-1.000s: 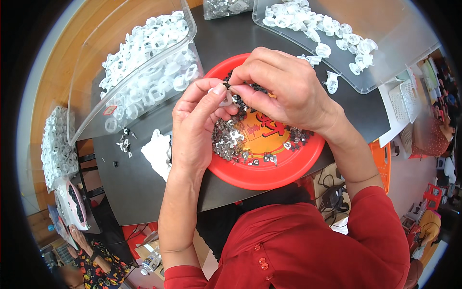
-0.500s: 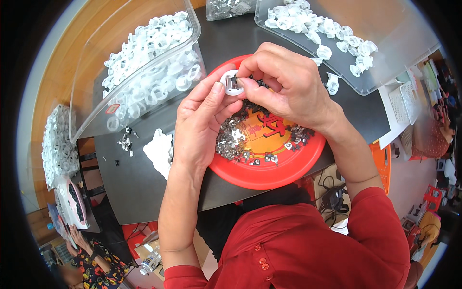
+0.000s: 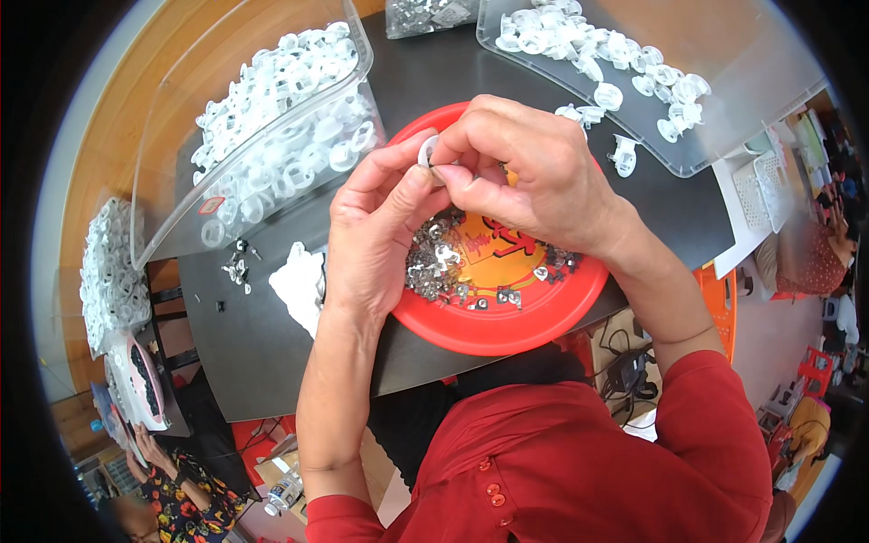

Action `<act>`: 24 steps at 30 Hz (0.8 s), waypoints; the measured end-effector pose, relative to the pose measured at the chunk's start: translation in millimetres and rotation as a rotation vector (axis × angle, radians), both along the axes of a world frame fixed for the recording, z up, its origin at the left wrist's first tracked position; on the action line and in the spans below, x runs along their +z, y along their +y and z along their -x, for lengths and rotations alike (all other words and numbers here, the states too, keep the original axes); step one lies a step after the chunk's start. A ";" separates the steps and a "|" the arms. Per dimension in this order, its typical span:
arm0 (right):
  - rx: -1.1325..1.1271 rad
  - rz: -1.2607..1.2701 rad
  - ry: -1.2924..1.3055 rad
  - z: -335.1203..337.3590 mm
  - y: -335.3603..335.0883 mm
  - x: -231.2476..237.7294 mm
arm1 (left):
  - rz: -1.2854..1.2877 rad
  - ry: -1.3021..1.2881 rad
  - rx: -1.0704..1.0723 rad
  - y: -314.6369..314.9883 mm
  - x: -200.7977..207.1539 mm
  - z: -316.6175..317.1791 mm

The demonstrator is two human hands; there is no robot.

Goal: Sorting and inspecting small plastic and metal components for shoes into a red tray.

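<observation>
A small white round plastic part [image 3: 426, 151], turned nearly edge-on, sits between the thumb and fingers of my left hand [image 3: 380, 204]. Against its right side press the thumb and index finger of my right hand [image 3: 534, 167] in a closed pinch; what lies between them is mostly hidden. Both hands are above a red round tray [image 3: 507, 340] with a yellow-orange printed middle. Small shiny metal pieces [image 3: 433, 262] are heaped on the tray's left, and a smaller group of dark and metal pieces [image 3: 559, 262] lies on its right.
Clear plastic bins of white parts stand at the back left [image 3: 369, 68] and back right [image 3: 674, 172]. One loose white part [image 3: 624, 156] lies on the dark table [image 3: 244, 362]. A white cloth [image 3: 299, 285] and small black pieces [image 3: 237, 267] lie left. Another person's hands [image 3: 158, 452] show lower left.
The white part has turned from facing up to nearly edge-on in my left hand. My right hand has shifted slightly down and left, its fingers still at the part.
</observation>
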State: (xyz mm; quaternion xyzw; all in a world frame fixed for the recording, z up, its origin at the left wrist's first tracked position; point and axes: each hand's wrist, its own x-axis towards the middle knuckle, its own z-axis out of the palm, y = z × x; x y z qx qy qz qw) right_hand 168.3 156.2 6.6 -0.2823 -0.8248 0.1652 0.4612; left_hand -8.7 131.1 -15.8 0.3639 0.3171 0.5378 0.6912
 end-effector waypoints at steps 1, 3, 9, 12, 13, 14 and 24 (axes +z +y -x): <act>0.030 -0.016 0.044 0.3 1.2 -2.5 | -0.013 0.002 0.007 -0.7 0.6 -1.3; 0.018 -0.031 0.034 1.7 2.6 -5.7 | -0.016 0.013 0.009 0.2 -2.9 0.5; -0.026 -0.074 0.047 5.1 0.9 -5.4 | 0.008 -0.028 0.024 1.2 -2.2 -0.1; -0.032 -0.045 0.023 5.3 -1.9 -5.4 | 0.021 -0.047 0.017 1.1 -4.2 -0.8; -0.041 -0.021 0.000 4.5 -1.2 -5.1 | 0.029 -0.057 0.002 1.6 -4.9 -1.3; -0.036 -0.032 0.002 2.7 1.1 -5.2 | 0.018 -0.055 0.006 2.0 -4.9 -1.5; 0.029 0.141 -0.049 -2.7 3.5 -2.9 | -0.012 0.113 -0.026 5.7 -5.1 0.6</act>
